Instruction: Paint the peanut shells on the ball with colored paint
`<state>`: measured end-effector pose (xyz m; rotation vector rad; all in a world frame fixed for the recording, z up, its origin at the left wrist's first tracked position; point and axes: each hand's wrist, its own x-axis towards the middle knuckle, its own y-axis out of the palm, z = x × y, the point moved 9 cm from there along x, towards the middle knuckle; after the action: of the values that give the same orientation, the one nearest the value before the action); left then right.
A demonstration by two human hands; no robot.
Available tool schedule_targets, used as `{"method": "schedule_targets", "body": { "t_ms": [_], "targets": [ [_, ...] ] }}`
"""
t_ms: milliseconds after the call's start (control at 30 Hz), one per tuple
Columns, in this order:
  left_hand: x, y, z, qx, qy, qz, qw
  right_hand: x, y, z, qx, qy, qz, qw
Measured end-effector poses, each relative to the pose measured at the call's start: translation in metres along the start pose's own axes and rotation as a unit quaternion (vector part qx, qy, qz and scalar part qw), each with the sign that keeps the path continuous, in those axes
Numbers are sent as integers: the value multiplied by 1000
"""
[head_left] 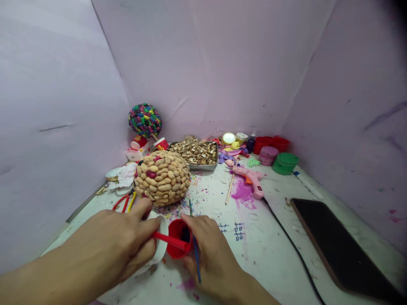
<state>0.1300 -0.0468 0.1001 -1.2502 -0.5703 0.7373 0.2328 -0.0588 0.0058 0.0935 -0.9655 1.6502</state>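
Observation:
My left hand (127, 241) is closed around a white cup (161, 241), tilted toward a red cup (174, 250). A red stick-like piece (173, 241) runs from the left fingers across the red cup's mouth; whether it belongs to a cup I cannot tell. Fingers of my right hand (210, 250) wrap the red cup, which has something dark inside. Against that hand lies a thin blue paintbrush (196, 258), its tip pointing away from me. Just beyond both hands sits a large ball covered in peanuts in their shells (163, 178), a few of them painted magenta.
A pink glue gun (249, 178) trails a black cord on the right, near a dark phone (340, 245). Behind stand a metal tray of shells (197, 154), a multicoloured ball (145, 120) and a green tub (285, 164). Red-handled pliers (122, 203) lie left.

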Motion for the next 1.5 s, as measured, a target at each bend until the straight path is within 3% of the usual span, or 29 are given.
{"method": "schedule_targets", "body": {
  "t_ms": [100, 433, 1200, 1500],
  "targets": [
    [5, 3, -6, 27, 8, 67, 997, 0, 0, 0, -4, -2, -5, 1000],
    [9, 10, -7, 61, -9, 142, 988, 3, 2, 1, -6, 7, 17, 1000],
    [14, 12, -13, 63, -16, 194, 979, 1, 3, 1, -10, 0, 12, 1000],
    [15, 8, -13, 71, -15, 183, 980, 1, 3, 2, -6, -5, 9, 1000]
  ]
}}
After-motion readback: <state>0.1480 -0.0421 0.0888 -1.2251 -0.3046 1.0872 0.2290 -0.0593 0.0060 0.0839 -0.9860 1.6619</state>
